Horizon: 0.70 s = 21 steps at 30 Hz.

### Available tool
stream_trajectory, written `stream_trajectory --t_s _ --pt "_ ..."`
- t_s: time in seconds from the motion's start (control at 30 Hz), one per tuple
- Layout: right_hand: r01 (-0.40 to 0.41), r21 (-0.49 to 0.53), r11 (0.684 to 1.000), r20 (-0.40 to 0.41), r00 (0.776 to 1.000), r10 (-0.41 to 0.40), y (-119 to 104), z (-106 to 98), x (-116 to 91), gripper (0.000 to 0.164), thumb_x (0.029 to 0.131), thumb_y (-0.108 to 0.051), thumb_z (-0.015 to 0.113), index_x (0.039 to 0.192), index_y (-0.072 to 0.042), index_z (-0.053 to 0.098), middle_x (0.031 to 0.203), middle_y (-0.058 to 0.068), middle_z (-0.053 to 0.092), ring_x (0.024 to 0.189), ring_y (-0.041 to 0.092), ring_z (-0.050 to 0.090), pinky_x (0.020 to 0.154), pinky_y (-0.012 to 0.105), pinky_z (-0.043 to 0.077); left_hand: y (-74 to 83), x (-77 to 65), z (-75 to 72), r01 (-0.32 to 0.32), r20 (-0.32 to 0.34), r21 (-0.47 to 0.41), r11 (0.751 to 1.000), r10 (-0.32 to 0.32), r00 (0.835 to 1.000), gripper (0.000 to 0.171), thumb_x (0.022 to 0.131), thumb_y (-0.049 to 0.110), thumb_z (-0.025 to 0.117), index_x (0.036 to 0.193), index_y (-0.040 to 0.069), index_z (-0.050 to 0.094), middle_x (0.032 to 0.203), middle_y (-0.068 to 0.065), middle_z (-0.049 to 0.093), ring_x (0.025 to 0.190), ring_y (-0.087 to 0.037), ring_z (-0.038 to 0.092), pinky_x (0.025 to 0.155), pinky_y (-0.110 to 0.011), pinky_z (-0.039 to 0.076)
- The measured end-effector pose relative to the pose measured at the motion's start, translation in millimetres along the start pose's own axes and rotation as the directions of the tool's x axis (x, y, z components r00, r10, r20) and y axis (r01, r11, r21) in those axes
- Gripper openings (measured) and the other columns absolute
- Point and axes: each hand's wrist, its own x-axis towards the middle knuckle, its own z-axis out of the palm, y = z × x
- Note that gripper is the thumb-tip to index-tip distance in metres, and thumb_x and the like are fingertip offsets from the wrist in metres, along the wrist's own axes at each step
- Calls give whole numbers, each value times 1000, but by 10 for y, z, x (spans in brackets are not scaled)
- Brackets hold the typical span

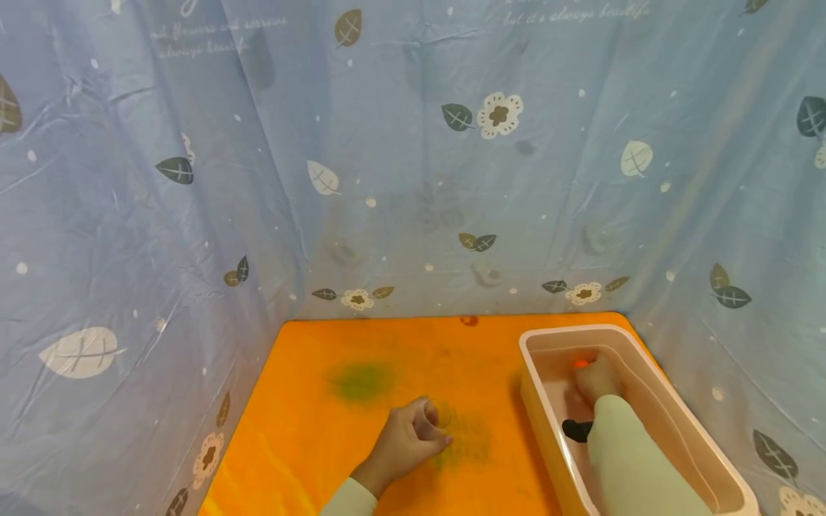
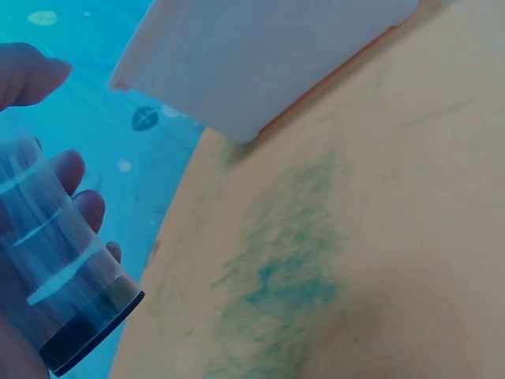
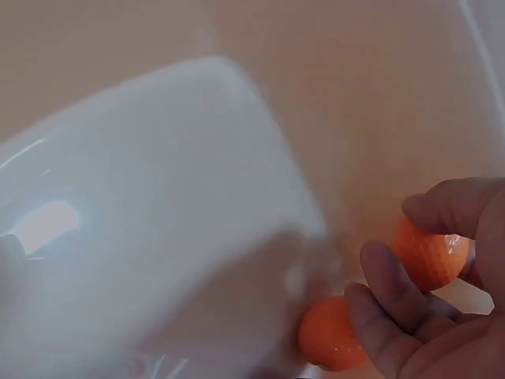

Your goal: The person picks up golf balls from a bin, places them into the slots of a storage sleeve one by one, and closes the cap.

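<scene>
My left hand (image 1: pixel 403 441) is held above the orange tabletop, fingers curled around a clear plastic cup (image 2: pixel 67 264). The cup is tapered and see-through, with a dark band by its wide end; in the head view it is barely visible. Down inside the pale pink bin (image 1: pixel 538 390), my right hand (image 1: pixel 599 380) pinches an orange dimpled golf ball (image 3: pixel 430 254) between thumb and fingers. A second orange ball (image 3: pixel 330 335) lies in the bin against the other fingertips. Part of that second ball is covered by the fingers.
The bin stands at the right of the orange tabletop (image 1: pixel 310 373), which has green smudges. A blue leaf-patterned curtain (image 1: pixel 400 236) closes off the back and both sides. A small dark object (image 1: pixel 576 430) shows beside the right sleeve, within the bin's outline.
</scene>
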Motion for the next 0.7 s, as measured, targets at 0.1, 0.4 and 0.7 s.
stream_trajectory --t_s 0.1,0.4,0.7 --pt "-3 14 1000 -5 1000 4 -9 -18 5 13 93 -10 59 87 1 55 77 14 57 73 35 58 64 39 47 -2 -1 -1 5 3 -1 1000 -5 1000 28 96 12 87 97 10 59 87 4 76 89 -15 78 77 -30 62" --pt "-51 241 969 70 997 35 -204 -144 -5 29 98 -8 66 115 13 54 95 23 68 70 28 69 59 40 57 -17 -13 7 24 13 -1 1000 -24 1000 27 96 14 87 98 10 60 88 5 77 86 -15 78 74 -30 62" --pt "9 376 927 18 1000 -17 -578 -307 -147 51 107 -8 68 151 7 47 128 24 60 81 14 71 76 29 61 -38 -2 20 16 19 1 1000 -16 1000 28 96 18 87 98 10 60 90 5 78 85 -16 78 73 -31 62"
